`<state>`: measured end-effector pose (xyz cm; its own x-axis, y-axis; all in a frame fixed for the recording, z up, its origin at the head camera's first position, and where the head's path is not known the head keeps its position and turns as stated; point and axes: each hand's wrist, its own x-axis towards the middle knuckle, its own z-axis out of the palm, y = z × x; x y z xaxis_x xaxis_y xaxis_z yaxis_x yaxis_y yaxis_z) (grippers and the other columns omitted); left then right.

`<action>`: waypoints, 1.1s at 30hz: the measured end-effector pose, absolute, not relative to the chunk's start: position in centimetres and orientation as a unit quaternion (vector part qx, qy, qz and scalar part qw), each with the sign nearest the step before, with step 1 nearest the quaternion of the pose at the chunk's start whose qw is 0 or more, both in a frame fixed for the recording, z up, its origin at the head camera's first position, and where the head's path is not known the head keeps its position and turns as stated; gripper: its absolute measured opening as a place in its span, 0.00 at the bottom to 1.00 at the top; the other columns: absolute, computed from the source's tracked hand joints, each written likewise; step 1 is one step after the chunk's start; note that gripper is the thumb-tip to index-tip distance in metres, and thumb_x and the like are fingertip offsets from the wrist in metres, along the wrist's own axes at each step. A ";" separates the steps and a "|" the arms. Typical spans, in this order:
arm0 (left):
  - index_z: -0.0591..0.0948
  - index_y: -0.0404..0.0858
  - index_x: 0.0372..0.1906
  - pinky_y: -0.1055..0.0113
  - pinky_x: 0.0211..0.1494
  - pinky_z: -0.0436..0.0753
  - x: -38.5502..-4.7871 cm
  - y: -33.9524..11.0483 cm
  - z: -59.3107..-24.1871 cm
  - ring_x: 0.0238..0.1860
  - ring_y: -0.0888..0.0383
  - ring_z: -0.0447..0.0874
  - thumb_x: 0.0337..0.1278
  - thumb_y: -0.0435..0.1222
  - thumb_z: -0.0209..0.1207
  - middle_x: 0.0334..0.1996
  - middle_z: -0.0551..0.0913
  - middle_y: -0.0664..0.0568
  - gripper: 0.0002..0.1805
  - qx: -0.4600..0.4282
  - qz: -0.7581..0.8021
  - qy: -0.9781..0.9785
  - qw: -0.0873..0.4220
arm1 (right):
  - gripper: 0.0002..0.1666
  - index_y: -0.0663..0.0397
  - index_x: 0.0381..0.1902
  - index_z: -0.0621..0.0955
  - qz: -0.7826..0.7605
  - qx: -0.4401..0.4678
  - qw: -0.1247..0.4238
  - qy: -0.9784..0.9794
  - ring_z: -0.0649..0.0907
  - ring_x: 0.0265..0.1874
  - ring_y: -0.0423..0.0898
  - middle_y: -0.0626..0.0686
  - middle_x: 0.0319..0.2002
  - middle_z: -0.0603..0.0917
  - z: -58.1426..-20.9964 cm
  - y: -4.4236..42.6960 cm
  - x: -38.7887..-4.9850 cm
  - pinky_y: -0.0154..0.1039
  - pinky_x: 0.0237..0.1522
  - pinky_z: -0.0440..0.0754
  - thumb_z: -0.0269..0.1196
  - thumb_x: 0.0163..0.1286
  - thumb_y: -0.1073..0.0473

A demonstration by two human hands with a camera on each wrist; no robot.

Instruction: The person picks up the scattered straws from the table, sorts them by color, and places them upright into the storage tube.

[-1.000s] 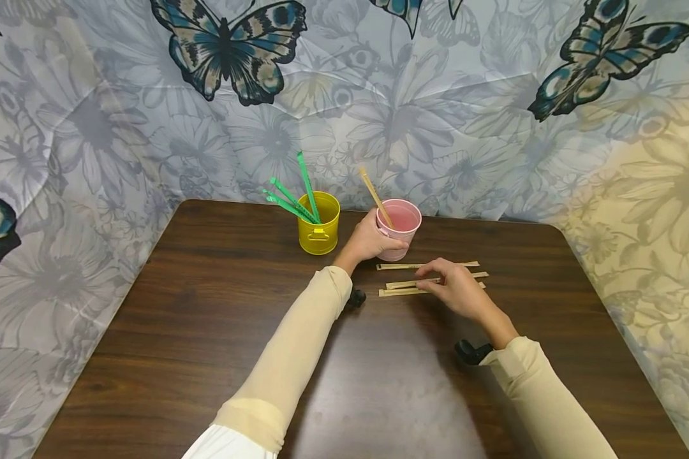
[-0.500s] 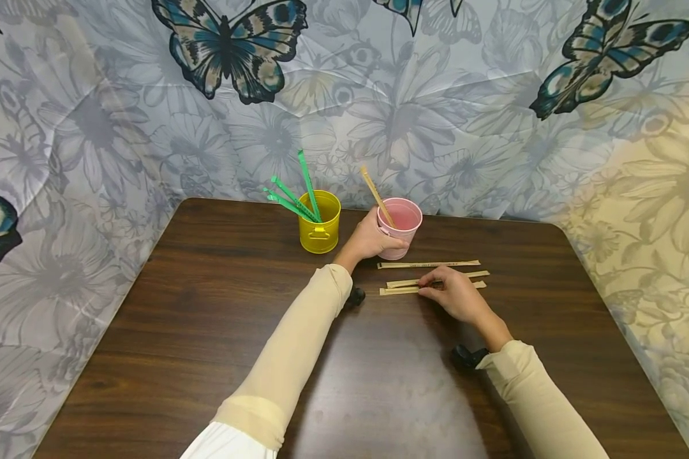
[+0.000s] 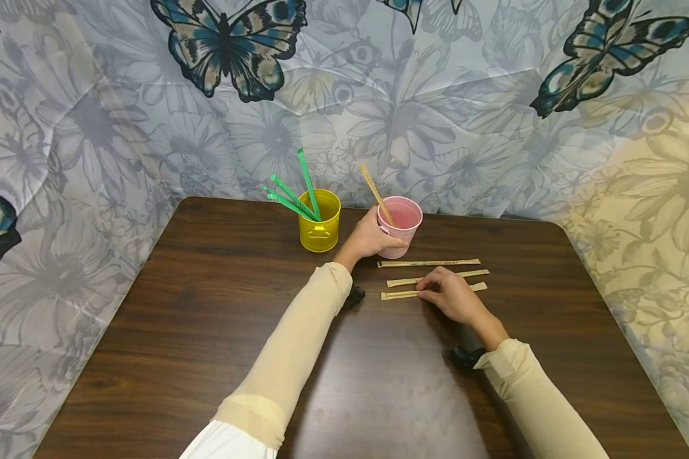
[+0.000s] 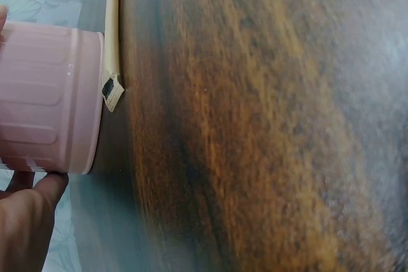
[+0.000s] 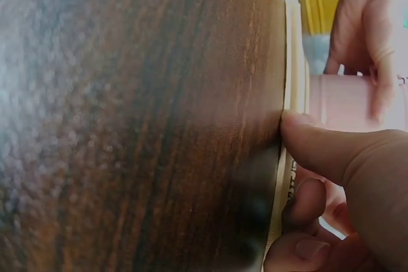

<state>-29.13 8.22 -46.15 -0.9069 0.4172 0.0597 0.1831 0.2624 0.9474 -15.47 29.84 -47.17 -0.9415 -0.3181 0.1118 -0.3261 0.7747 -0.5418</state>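
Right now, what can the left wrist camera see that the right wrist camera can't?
Only the left wrist view shows a dark-marked stick end and clear raised panels on the pink bucket. Only the right wrist view shows the yellow bucket and the right hand pinching a tan stick. Both show the pink bucket, part of the left hand, and the brown table.

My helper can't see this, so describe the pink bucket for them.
Start at the brown table's far edge, near its middle. There the left hand grips the pink bucket, right of the yellow bucket. Unlike that neighbour, it holds a single tan stick, not green sticks.
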 end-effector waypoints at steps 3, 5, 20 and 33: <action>0.63 0.44 0.75 0.57 0.72 0.76 -29.1 8.2 -46.0 0.66 0.53 0.77 0.40 0.41 0.81 0.65 0.78 0.49 0.55 0.190 0.575 0.789 0.102 | 0.03 0.53 0.35 0.87 0.287 0.175 0.006 -0.942 0.84 0.37 0.47 0.51 0.36 0.83 -47.0 29.9 -15.5 0.35 0.38 0.81 0.73 0.63 0.64; 0.63 0.44 0.75 0.57 0.72 0.76 -29.1 8.2 -45.9 0.66 0.53 0.77 0.40 0.41 0.81 0.65 0.78 0.49 0.55 0.192 0.575 0.789 0.101 | 0.03 0.52 0.34 0.87 0.287 0.178 0.005 -0.941 0.84 0.38 0.47 0.50 0.36 0.84 -46.9 29.9 -15.5 0.37 0.39 0.82 0.73 0.63 0.64; 0.65 0.44 0.73 0.58 0.72 0.76 -29.1 7.9 -46.2 0.64 0.54 0.78 0.38 0.40 0.82 0.63 0.80 0.50 0.53 0.189 0.576 0.791 0.088 | 0.07 0.51 0.40 0.84 0.313 0.187 0.025 -0.931 0.76 0.25 0.41 0.51 0.37 0.87 -43.6 29.2 -15.5 0.32 0.29 0.75 0.70 0.66 0.64; 0.65 0.44 0.72 0.57 0.72 0.76 -29.0 8.2 -46.0 0.65 0.53 0.78 0.38 0.41 0.82 0.64 0.79 0.49 0.53 0.184 0.561 0.802 0.090 | 0.08 0.47 0.43 0.85 0.337 0.217 0.086 -0.912 0.70 0.21 0.39 0.45 0.30 0.78 -38.3 27.3 -15.4 0.32 0.22 0.70 0.69 0.68 0.63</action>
<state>-28.97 8.21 -46.04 -0.9159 0.3965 0.0621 0.1940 0.3021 0.9333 -15.40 27.27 -38.26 -0.8913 -0.3375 0.3029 -0.4534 0.6794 -0.5769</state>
